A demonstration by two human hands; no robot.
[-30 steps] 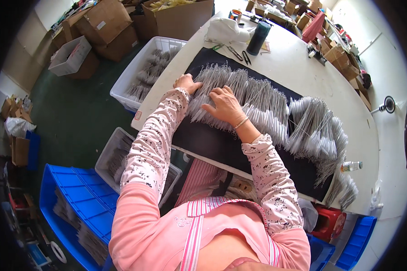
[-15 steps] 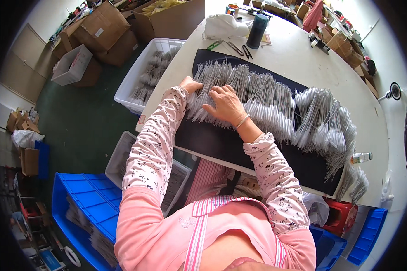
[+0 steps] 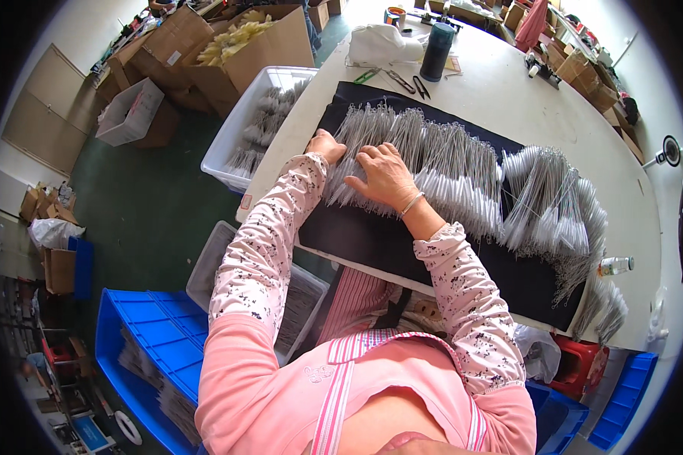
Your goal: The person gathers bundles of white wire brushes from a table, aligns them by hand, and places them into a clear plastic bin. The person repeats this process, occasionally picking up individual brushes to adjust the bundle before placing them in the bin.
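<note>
i note wire brushes [image 3: 455,155] in a row on the dark mat [image 3: 364,227], shafts running near to far, white ends nearer. left hand [image 3: 325,146]: at the row's left end, fingers curled; i can't tell whether it grips any. right hand [image 3: 388,177]: over the brushes, loosely spread, thumb apart, no closed hold seen.

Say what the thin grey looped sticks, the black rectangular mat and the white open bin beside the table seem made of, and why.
Thin grey looped sticks: probably metal wire, glinting along their shafts; their white ends could be bristle or plastic.
Black rectangular mat: likely fabric, possibly rubber; its surface looks dull.
White open bin: probably moulded plastic, smooth, with thin pale walls.
</note>
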